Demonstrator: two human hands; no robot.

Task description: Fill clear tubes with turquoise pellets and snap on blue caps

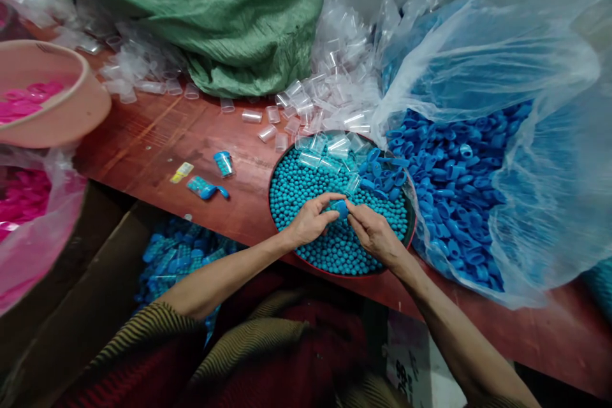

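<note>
Running from ten o'clock to four o'clock across my distant head view, a reddish table (138,140) is bearing the work I am following. Taking the pan as my dial's centre, I am seeing a clear plastic bag (564,217) bulging at three o'clock and a green sack (248,19) slumping at eleven. Toward ten, a peach basin (88,86) is holding pink pieces (33,99). At the centre, the round pan (410,223) is sitting beneath both hands: the left hand (310,222) is hovering at eight o'clock, the right hand (371,229) at four.

Clear tubes (335,80) are piling up at twelve, and at nine two filled tubes (222,164) are lying near a yellow packet (182,172). Blue caps (459,185) are filling the bag.

Between my watched fingertips, above the pan's middle, a blue lid (340,208) is showing smooth, rounded and solid-coloured, deeper in hue than the beads below. The left thumb and forefinger are pinching it; the right fingertips are gripping its three o'clock side. Fingers are hiding its underside, so I cannot tell whether a tube is attached. Smallest of all, turquoise beads (292,194) are covering the pan's floor.
</note>
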